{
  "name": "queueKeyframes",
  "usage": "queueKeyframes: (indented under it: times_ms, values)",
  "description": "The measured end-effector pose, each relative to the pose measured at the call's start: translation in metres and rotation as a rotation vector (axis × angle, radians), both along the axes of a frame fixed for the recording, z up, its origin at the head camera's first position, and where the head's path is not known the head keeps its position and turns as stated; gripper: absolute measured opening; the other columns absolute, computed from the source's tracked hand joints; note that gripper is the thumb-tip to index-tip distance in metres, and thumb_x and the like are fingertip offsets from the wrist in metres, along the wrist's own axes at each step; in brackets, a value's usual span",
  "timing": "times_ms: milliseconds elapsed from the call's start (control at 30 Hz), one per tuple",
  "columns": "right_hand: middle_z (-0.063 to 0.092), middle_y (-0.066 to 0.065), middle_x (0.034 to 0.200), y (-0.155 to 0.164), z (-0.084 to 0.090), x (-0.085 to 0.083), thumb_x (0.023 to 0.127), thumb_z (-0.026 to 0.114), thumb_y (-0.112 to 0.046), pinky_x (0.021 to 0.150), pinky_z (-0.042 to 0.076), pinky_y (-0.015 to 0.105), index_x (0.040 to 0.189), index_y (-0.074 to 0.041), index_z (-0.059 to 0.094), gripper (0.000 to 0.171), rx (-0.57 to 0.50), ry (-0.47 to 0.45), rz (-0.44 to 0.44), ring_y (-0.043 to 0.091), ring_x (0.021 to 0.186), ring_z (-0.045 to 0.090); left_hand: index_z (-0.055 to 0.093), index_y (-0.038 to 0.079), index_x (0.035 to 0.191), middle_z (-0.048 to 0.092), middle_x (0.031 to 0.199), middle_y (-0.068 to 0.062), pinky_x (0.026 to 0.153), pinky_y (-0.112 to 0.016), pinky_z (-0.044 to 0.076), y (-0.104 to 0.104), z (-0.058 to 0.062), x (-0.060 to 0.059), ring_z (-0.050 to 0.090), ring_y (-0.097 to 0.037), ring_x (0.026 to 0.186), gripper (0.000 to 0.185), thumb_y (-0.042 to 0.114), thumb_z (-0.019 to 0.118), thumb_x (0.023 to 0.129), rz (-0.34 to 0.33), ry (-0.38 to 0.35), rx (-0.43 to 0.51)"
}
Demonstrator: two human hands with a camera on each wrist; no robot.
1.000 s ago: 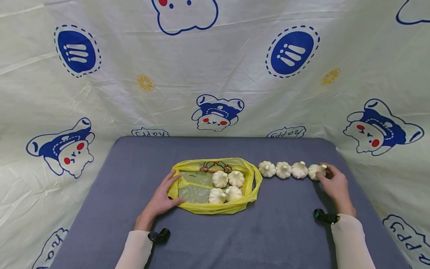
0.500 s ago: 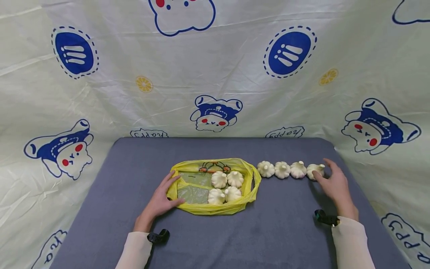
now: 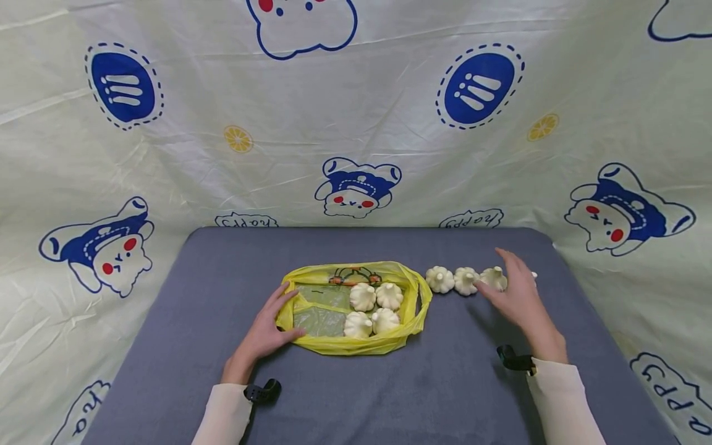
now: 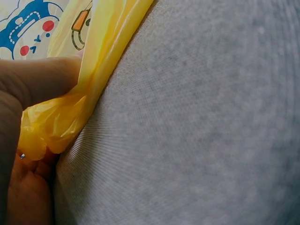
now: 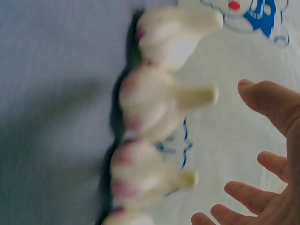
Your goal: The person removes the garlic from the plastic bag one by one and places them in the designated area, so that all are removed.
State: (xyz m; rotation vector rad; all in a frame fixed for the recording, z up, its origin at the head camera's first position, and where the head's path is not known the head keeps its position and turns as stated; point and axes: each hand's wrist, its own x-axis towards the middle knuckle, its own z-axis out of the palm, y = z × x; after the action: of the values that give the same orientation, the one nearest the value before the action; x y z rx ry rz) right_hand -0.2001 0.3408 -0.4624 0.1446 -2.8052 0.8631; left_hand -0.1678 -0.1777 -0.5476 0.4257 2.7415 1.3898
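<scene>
A yellow plastic bag [image 3: 367, 346] lies with its mouth spread wide on the table, and several garlic bulbs [image 3: 363, 296] sit in its right half. My left hand [image 3: 266, 334] grips the bag's left end. In the left wrist view the thumb [image 4: 44, 77] hooks over the yellow rim; the other fingers are largely hidden. To the right of the bag runs a row of garlic bulbs [image 3: 439, 280]. Above its right part hovers my right hand [image 3: 520, 300], fingers spread and holding nothing, partly covering the rightmost bulbs. The right wrist view shows the bulbs [image 5: 152, 101] apart from the fingers.
A grey-blue cloth [image 3: 423, 395] covers the table. Behind it hangs a pale printed curtain [image 3: 356, 123], which also runs down both sides. Each wrist wears a black device, one strapped at the left [image 3: 264, 390].
My right hand has let go of the row's rightmost garlic bulb and moved left above the row. My left hand stays on the bag.
</scene>
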Motion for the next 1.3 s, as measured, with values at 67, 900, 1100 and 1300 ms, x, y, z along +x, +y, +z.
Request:
queueKeyframes:
  times_ms: [67, 900, 1100, 1300]
  values:
    - [0.028, 0.04, 0.158, -0.011, 0.001, -0.001, 0.093, 0.077, -0.027, 0.108, 0.026, 0.076, 0.158, 0.005, 0.028, 0.087, -0.004, 0.005, 0.039, 0.06, 0.144, 0.026, 0.047, 0.01, 0.155, 0.023, 0.17, -0.016, 0.116, -0.072, 0.026, 0.0, 0.0, 0.0, 0.022, -0.045, 0.155, 0.084, 0.028, 0.085, 0.083, 0.0, 0.002, 0.0]
    - [0.031, 0.014, 0.167, -0.12, 0.023, -0.028, 0.091, 0.08, -0.035, 0.112, 0.039, 0.065, 0.163, -0.018, 0.029, 0.09, -0.055, -0.124, 0.444, 0.04, 0.149, 0.036, 0.048, 0.009, 0.154, 0.026, 0.168, -0.02, 0.113, -0.071, 0.031, 0.001, -0.004, -0.002, 0.026, -0.048, 0.152, 0.082, 0.027, 0.085, 0.083, -0.007, 0.051, -0.033]
    - [0.036, 0.009, 0.165, -0.138, 0.026, -0.034, 0.091, 0.08, -0.036, 0.111, 0.042, 0.06, 0.163, -0.023, 0.029, 0.089, -0.081, -0.188, 0.507, 0.039, 0.144, 0.044, 0.048, 0.011, 0.155, 0.025, 0.169, -0.018, 0.115, -0.07, 0.03, 0.001, -0.003, -0.002, 0.025, -0.046, 0.154, 0.082, 0.028, 0.085, 0.083, -0.009, 0.028, -0.023]
    - [0.046, 0.012, 0.158, -0.152, 0.024, -0.044, 0.09, 0.081, -0.034, 0.111, 0.045, 0.056, 0.161, -0.023, 0.033, 0.086, -0.109, -0.298, 0.587, 0.036, 0.14, 0.05, 0.047, 0.011, 0.155, 0.024, 0.17, -0.016, 0.116, -0.07, 0.029, 0.0, -0.002, -0.001, 0.024, -0.045, 0.155, 0.084, 0.027, 0.086, 0.083, -0.013, 0.017, -0.016]
